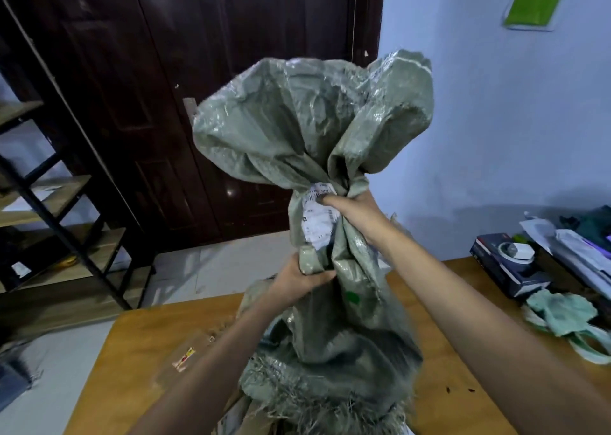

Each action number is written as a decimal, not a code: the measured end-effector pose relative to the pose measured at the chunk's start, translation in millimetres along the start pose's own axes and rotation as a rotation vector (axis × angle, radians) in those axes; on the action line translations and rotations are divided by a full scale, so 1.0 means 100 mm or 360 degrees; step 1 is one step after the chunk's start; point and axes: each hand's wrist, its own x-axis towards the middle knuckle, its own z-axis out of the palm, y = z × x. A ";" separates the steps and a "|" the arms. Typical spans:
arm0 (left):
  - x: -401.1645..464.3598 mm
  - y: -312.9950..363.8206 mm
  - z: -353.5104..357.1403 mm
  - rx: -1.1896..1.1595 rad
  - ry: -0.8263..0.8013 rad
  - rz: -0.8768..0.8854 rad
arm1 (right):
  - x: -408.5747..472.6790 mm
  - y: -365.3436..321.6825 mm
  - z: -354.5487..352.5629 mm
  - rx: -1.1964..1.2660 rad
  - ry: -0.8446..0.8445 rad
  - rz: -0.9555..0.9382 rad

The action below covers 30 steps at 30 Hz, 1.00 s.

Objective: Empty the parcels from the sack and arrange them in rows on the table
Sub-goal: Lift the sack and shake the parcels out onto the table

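A grey-green woven sack (307,127) is held upside down above the wooden table (139,342), its frayed open mouth hanging near the bottom of the view. My right hand (350,206) grips the bunched middle of the sack beside a white shipping label (319,216). My left hand (297,281) grips a fold of the sack lower down. A brown cardboard parcel (188,358) with a red and yellow sticker lies on the table under my left forearm. Other parcels are mostly hidden under the sack's mouth.
At the table's right end sit a dark product box (509,262), a light green cloth bag (565,319) and a pile of mailers (575,246). A shelf rack (49,210) stands at the left, a dark door (205,104) behind.
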 end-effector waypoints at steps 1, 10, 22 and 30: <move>0.01 -0.05 0.08 -0.0003 -0.0029 -0.0009 | -0.02 0.05 -0.07 -0.0034 -0.0002 0.0021; 0.12 -0.28 0.70 -0.0004 -0.0061 -0.0204 | -0.25 0.23 -0.64 -0.0303 -0.0086 0.0202; 0.22 0.91 0.93 -0.0101 0.0309 0.0291 | -0.17 -0.01 -0.82 -0.0606 -0.0172 -0.0222; 0.19 0.80 1.03 -0.0312 0.0118 0.0029 | -0.11 0.16 -0.92 -0.0532 -0.0175 -0.0068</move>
